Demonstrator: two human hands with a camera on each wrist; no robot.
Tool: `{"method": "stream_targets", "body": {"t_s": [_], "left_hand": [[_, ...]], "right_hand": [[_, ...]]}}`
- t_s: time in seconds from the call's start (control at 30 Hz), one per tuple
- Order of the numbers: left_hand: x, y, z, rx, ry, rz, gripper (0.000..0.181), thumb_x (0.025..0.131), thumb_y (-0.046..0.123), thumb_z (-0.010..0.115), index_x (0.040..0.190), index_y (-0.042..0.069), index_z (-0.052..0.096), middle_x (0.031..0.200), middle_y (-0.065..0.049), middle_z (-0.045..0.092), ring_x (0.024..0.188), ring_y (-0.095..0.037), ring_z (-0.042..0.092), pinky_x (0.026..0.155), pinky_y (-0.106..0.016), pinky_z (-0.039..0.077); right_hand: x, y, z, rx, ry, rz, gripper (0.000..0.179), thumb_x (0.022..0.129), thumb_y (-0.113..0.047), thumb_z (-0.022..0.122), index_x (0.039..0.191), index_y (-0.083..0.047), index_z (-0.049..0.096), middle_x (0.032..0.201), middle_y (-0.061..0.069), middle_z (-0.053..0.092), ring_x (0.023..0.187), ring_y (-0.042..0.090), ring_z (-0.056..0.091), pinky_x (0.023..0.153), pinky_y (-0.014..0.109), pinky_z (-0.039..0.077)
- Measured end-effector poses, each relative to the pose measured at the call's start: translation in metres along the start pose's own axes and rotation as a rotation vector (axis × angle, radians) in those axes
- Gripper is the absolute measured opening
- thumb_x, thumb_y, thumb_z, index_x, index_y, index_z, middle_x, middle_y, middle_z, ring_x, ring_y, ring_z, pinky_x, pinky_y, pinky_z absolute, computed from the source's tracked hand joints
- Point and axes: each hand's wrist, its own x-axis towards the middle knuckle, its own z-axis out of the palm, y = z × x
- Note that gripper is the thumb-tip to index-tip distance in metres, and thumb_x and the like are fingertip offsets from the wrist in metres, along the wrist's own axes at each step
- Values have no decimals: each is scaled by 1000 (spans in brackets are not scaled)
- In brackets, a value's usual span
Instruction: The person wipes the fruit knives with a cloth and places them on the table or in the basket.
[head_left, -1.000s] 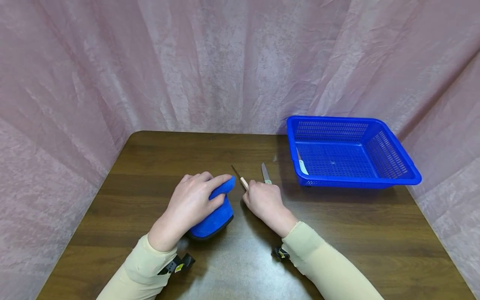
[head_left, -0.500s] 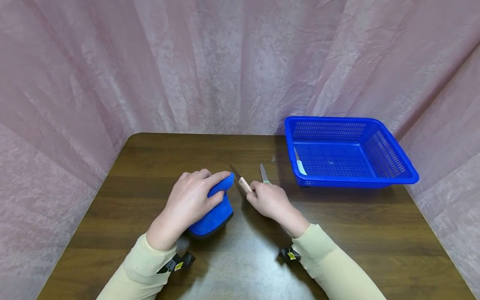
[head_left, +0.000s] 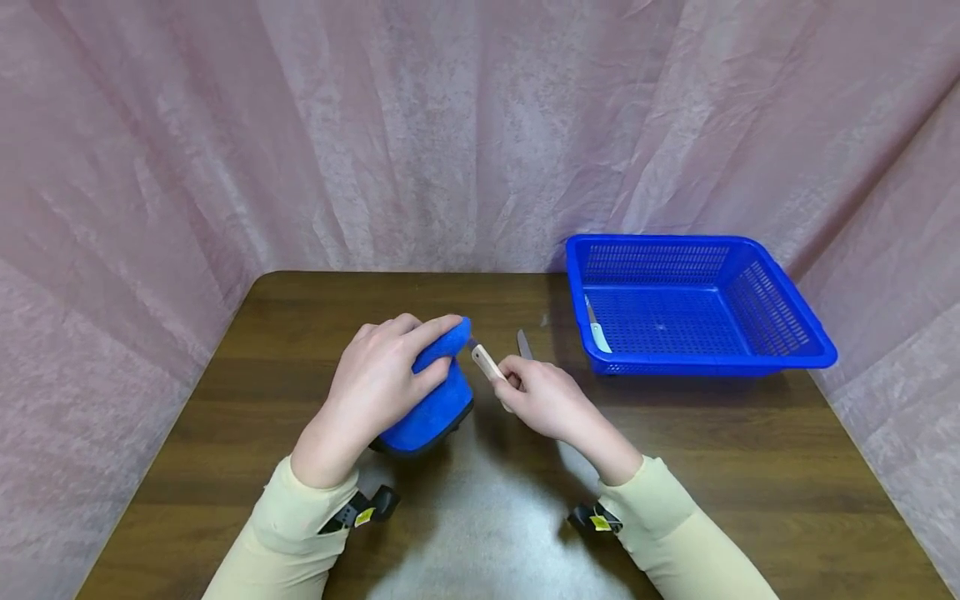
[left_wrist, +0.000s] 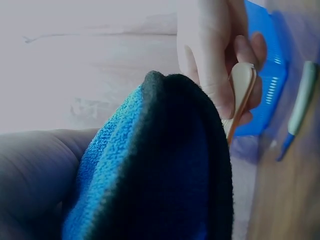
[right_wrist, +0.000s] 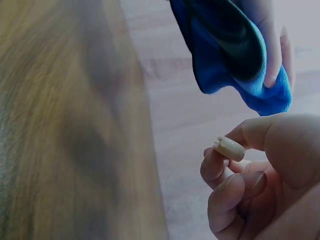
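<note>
My left hand [head_left: 378, 375] grips a folded blue cloth [head_left: 438, 412] with black edging, thumb on one side and fingers over the top. In the left wrist view the fold gapes toward the camera. My right hand [head_left: 543, 398] pinches the cream handle of a knife [head_left: 486, 362] between thumb and fingers. Its handle points at the cloth's upper right corner, and most of the blade is hidden at the cloth. Beyond the right hand, a second knife [head_left: 523, 343] lies on the table; its pale green handle shows in the left wrist view.
A blue plastic basket [head_left: 705, 364] stands at the back right of the wooden table [head_left: 300, 317]. Inside, along its left wall, lies a knife with a whitish handle [head_left: 600, 337]. Pink curtains [head_left: 420, 142] hang behind the table and at both sides.
My right hand has raised the cream-handled knife and drawn back slightly right; its blade, earlier in sight, is now mostly hidden at the cloth. My left hand has lifted the cloth a little.
</note>
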Motion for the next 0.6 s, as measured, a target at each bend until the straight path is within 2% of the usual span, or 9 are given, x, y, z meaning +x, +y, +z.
{"method": "stream_targets", "body": {"t_s": [0.3,0.6], "left_hand": [[12,8,-1,-74,41,5,50,102,30,75,152,29,70,115,-8,77,97,-26,70,91,-54,53],[11,1,-5,-109,40,-49,53,101,30,77,154,27,68,120,-8,77,102,-27,71,93,-54,53]], "right_hand": [[-3,-5,-11,112,24,-16,20,111,-31,63,100,-18,74,76,-11,64,67,13,57,64,36,46],[-5,-7,-19,175,22,-38,19,112,-35,63,102,-24,73,73,-11,62,65,14,55,62,36,44]]}}
